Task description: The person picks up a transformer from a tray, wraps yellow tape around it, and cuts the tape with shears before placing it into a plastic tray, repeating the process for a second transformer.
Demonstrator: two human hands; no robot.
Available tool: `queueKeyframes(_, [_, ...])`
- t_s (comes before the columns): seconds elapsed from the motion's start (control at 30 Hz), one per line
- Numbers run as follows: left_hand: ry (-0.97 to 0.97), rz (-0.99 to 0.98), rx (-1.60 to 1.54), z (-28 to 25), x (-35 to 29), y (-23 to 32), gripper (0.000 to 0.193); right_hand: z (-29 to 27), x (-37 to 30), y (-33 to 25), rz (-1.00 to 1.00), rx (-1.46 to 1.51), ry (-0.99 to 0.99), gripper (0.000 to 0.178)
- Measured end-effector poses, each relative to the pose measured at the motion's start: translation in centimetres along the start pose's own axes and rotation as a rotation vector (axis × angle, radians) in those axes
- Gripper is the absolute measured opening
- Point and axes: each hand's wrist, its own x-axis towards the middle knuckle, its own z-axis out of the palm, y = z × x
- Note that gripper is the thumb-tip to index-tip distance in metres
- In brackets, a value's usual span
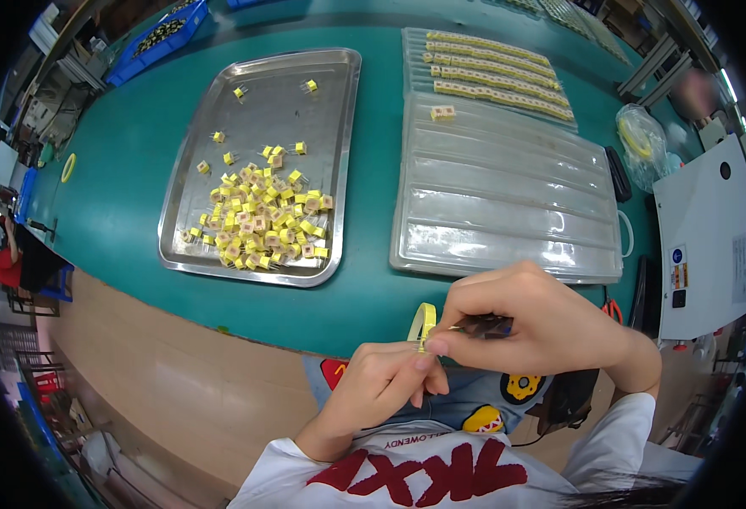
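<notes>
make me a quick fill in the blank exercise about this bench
The metal tray lies to the ____ of the ridged plastic tray.
The small parts in the metal tray have bright ____ sides.
The bin at the upper left is ____ in colour.
Wearing no gloves, the left hand and right hand are ____.

Missing words: left; yellow; blue; bare

1. Rectangular tray [284, 97], left of centre: smooth, shiny metal.
2. Yellow-wrapped components [295, 176] in it: smooth-looking wrap, thin metallic pins.
3. Ribbed tray [508, 204], right of centre: translucent, glossy plastic.
4. Table [377, 212]: smooth green surface, low sheen.
5. Bag [654, 170], right: clear, crinkled plastic.
6. Shirt [284, 475], bottom: matt white cloth.
7. Floor [152, 356], lower left: smooth, faintly glossy.
</notes>
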Motion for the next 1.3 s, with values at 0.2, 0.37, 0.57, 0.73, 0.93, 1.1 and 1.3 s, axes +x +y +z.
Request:
queueKeyframes(0.2, [0.028, 0.039, 0.038, 0.1, 0.1, -0.6, 0.037, 1.1, -3.1, -1.1, -0.157, -0.772, 0.237, 0.020])
queueKeyframes(0.37, [0.048, 0.255, 0.365, 0.1, -1.3, -0.7, 0.028, 3.9, -8.5, 3.8, -0.225, -0.699, 0.929, 0.032])
queueKeyframes(0.57, [0.105, 0.267, 0.230, 2.6, -4.8, -3.4, 0.021, 11.4, -12.1, 11.1, -0.113, -0.744, 1.219, 0.032])
queueKeyframes(0.73, [0.188, 0.167, 0.062, 3.2, -5.8, -3.3, 0.030, 11.9, -11.8, 11.1, -0.387, -0.647, 1.415, 0.031])
queueKeyframes(0.93, [0.212, 0.159, 0.001, 4.0, -5.6, -3.6, 0.033, 8.4, -11.2, 8.6, -0.643, -0.640, 1.524, 0.032])
queueKeyframes(1.1, [0.244, 0.131, -0.023, 4.2, -4.8, -3.0, 0.033, 4.3, -7.8, 7.0, -0.532, -0.547, 1.788, 0.031])
queueKeyframes(1.3, [0.254, 0.177, -0.074, 4.2, -3.8, -2.6, 0.028, 4.4, -5.6, 9.4, -0.165, -0.246, 1.497, 0.026])
